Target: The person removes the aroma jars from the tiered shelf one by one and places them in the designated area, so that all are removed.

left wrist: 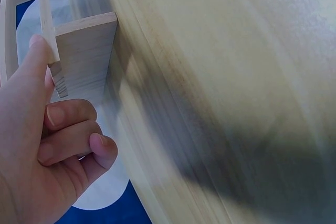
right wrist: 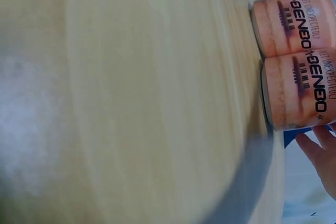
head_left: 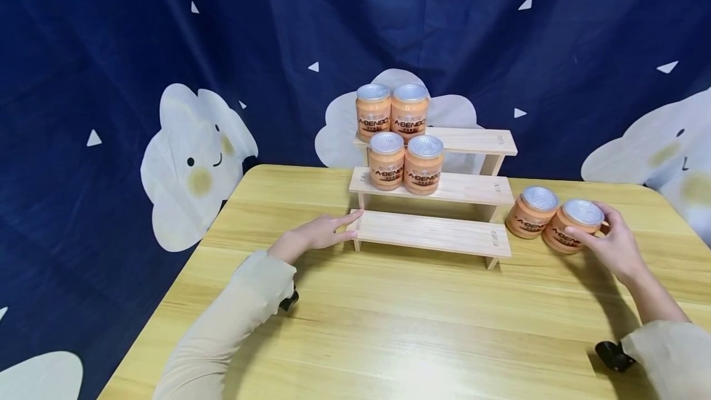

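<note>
The outer jar (head_left: 566,227) looks to stand on the table (head_left: 389,326), off the right end of the stepped wooden rack (head_left: 433,231), side by side w/ the inner jar (head_left: 530,215) – the two touch or very nearly do. The right hand (head_left: 613,242) has thumb and fingers curled round the outer jar's far side, thumb across the front, fingers partly hidden behind. Well apart from it, the left hand (head_left: 319,232) pinches the left end of the rack's bottom board btwn thumb and finger, other fingers tucked in. How it'll handle: the jar prob. has some heft if full (can't tell fill), w/ a stiff wall and a smooth, slightly slick surface, so a wide wrap round the body, thumb opp. fingers, seems best. The silvery lid looks like a poor hold, b/c it's thin-looking and may dent or come loose. Whether the body is plastic or glass isn't clear – treat as breakable. The rack looks light and rigid but could skid if knocked, so a steadying pinch on its end makes sense, esp. w/ the top-step jars (head_left: 410,113) and middle-step jars (head_left: 424,165) standing upright in pairs toward its left.
</note>
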`<state>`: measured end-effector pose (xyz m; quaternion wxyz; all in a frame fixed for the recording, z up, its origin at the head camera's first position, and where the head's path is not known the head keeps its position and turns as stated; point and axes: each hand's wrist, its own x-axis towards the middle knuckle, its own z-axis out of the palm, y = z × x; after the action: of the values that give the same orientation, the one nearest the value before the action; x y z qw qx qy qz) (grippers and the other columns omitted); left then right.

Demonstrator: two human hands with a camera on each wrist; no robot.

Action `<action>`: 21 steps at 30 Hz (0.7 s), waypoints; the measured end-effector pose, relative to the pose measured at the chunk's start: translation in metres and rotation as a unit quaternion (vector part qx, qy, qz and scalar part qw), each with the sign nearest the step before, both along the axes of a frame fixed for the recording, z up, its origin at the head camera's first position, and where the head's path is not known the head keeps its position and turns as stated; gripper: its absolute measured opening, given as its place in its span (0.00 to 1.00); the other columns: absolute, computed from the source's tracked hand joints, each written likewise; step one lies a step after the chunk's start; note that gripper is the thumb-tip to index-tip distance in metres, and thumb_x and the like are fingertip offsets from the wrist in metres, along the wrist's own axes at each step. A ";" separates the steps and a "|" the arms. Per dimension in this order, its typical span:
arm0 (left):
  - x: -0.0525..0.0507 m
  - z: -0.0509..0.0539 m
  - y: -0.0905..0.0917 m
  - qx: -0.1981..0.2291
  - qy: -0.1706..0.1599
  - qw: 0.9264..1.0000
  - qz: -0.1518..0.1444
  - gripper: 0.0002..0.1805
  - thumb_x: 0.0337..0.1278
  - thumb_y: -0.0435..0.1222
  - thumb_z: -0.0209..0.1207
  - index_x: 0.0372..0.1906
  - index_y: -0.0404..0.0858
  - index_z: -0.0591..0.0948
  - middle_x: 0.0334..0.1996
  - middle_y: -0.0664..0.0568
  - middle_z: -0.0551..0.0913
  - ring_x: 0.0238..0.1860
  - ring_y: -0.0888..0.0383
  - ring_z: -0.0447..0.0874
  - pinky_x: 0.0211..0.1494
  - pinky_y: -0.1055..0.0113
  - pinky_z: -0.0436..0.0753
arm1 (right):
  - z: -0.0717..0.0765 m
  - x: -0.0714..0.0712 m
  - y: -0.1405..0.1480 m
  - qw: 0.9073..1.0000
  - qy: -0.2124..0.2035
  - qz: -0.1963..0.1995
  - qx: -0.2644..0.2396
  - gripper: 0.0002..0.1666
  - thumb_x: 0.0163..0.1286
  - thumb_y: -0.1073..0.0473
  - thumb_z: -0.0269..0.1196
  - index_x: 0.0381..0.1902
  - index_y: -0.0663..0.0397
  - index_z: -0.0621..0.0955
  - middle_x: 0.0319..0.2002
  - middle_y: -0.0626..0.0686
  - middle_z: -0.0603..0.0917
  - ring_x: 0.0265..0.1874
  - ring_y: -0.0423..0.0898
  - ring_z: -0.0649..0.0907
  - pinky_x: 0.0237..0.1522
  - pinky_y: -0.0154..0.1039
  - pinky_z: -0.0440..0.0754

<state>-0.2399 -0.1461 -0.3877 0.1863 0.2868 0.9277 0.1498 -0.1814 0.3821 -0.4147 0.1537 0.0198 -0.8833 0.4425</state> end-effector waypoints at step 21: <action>-0.001 -0.004 -0.001 -0.002 -0.001 1.000 0.006 0.33 0.66 0.54 0.41 0.72 0.54 0.46 0.67 0.44 0.60 0.63 0.43 0.62 0.66 0.54 0.61 | 0.008 -0.011 0.014 0.994 -0.090 0.070 0.002 0.46 0.67 0.59 0.56 0.71 0.61 0.40 0.66 0.65 0.52 0.62 0.42 0.60 0.38 0.12 0.61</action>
<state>-0.2407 -0.1474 -0.3913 0.1865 0.2805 0.9296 0.1492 -0.1929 0.3962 -0.4065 0.0427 0.0420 -0.8908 0.4504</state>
